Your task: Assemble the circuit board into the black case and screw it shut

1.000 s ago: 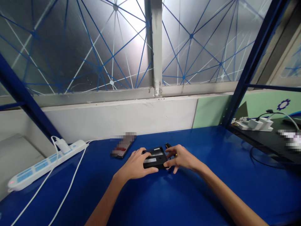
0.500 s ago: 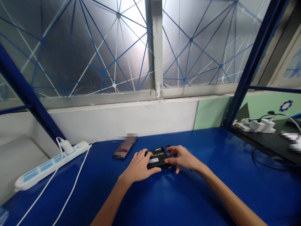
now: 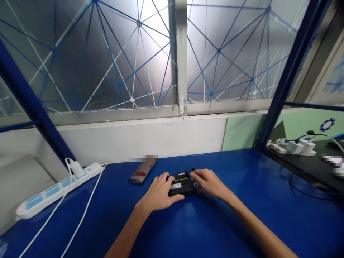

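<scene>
A small flat black box (image 3: 182, 183) with a white label and a row of coloured marks lies on the blue table (image 3: 188, 225). My left hand (image 3: 158, 193) grips its left side, thumb along the near edge and fingers over the far corner. My right hand (image 3: 209, 182) rests against its right side, fingers curled on the edge. A small dark object with a yellow spot (image 3: 192, 170) lies just behind the box, mostly hidden by my right hand.
A phone (image 3: 142, 171) lies flat to the left of the box. A white power strip (image 3: 57, 188) with a plugged charger and white cables sits at the far left. To the right, a black desk holds white chargers (image 3: 297, 147) and cables.
My right hand has slid in closer against the box's right edge, fingers curling. The box now lies flatter on the table. The camera view has tilted slightly.
</scene>
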`<action>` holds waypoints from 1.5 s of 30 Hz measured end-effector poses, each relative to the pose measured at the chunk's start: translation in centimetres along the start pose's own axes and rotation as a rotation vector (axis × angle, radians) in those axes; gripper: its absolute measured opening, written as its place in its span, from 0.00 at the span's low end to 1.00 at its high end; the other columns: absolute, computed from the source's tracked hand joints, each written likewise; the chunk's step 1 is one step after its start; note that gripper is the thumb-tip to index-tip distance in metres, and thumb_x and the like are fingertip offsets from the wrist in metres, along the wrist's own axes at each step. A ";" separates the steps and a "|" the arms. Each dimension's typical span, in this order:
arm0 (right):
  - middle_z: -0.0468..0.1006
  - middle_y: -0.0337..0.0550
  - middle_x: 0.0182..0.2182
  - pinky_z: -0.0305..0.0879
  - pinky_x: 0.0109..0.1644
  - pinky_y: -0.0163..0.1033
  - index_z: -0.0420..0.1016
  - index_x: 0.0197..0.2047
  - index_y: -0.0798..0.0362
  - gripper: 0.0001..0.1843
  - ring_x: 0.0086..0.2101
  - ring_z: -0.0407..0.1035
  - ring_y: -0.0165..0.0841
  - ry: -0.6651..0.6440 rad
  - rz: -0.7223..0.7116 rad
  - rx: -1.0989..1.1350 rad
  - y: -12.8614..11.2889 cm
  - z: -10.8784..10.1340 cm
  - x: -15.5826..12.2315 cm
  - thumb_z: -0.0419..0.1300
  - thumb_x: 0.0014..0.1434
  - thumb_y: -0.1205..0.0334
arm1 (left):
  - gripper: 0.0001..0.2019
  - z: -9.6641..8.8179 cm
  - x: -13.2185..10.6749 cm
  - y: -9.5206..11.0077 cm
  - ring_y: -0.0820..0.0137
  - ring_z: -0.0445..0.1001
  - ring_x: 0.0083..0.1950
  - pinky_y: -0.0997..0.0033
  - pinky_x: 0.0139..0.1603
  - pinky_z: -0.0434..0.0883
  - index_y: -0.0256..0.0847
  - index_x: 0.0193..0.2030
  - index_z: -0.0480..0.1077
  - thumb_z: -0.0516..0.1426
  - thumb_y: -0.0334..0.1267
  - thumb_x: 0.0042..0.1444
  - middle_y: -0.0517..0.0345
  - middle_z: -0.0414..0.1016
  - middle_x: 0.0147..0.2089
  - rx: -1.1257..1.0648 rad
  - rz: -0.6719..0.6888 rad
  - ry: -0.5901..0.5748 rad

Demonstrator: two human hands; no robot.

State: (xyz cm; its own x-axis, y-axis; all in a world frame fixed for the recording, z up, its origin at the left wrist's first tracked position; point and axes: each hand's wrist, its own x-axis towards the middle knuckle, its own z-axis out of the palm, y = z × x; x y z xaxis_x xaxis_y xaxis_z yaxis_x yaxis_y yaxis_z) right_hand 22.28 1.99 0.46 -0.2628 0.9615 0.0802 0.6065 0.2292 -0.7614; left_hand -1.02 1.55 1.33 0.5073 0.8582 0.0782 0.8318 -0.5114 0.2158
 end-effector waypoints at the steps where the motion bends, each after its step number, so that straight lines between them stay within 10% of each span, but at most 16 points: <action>1: 0.79 0.44 0.24 0.60 0.20 0.29 0.75 0.35 0.56 0.25 0.21 0.73 0.31 0.006 -0.005 -0.019 -0.1 0.0 0.0 0.45 0.67 0.47 | 0.29 0.1 0.0 0.0 0.51 0.68 0.53 0.51 0.55 0.64 0.41 0.53 0.67 0.52 0.63 0.56 0.45 0.66 0.56 0.005 0.003 0.004; 16: 0.80 0.48 0.36 0.52 0.13 0.29 0.72 0.37 0.58 0.30 0.14 0.72 0.27 -0.072 0.076 0.127 -1.6 -0.3 -0.9 0.44 0.65 0.39 | 0.29 1.7 0.6 -0.7 0.51 0.67 0.54 0.54 0.53 0.64 0.41 0.52 0.65 0.56 0.62 0.54 0.45 0.68 0.53 0.102 0.048 0.091; 30: 0.80 0.47 0.29 0.55 0.29 0.36 0.77 0.33 0.52 0.18 0.31 0.75 0.39 0.114 -0.011 -0.410 -1.9 -0.2 -1.0 0.53 0.64 0.50 | 0.48 -1.5 0.0 -3.3 0.52 0.59 0.67 0.54 0.63 0.60 0.53 0.69 0.50 0.67 0.53 0.42 0.52 0.59 0.68 -0.131 0.076 -0.064; 36: 0.80 0.43 0.37 0.57 0.33 0.36 0.78 0.40 0.49 0.14 0.35 0.73 0.37 0.112 -0.167 -0.453 -1.1 0.0 -0.7 0.60 0.59 0.49 | 0.41 -4.4 -1.5 -6.1 0.54 0.62 0.66 0.53 0.65 0.59 0.53 0.66 0.58 0.65 0.51 0.44 0.54 0.62 0.67 -0.244 -0.019 -0.093; 45: 0.73 0.49 0.50 0.64 0.39 0.40 0.74 0.51 0.52 0.25 0.37 0.73 0.38 0.058 -0.304 -0.566 -0.3 0.7 -0.7 0.56 0.61 0.42 | 0.32 -3.3 -2.2 -6.6 0.54 0.65 0.63 0.56 0.63 0.61 0.47 0.55 0.71 0.64 0.57 0.44 0.53 0.68 0.63 -0.154 -0.008 -0.065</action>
State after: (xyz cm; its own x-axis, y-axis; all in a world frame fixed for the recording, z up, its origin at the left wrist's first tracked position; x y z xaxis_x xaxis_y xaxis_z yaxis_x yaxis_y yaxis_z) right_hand 21.78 1.11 0.18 -0.4535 0.8442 0.2857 0.8178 0.5216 -0.2431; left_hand -8.31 3.20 2.93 0.5180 0.8553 0.0141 0.7943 -0.4870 0.3632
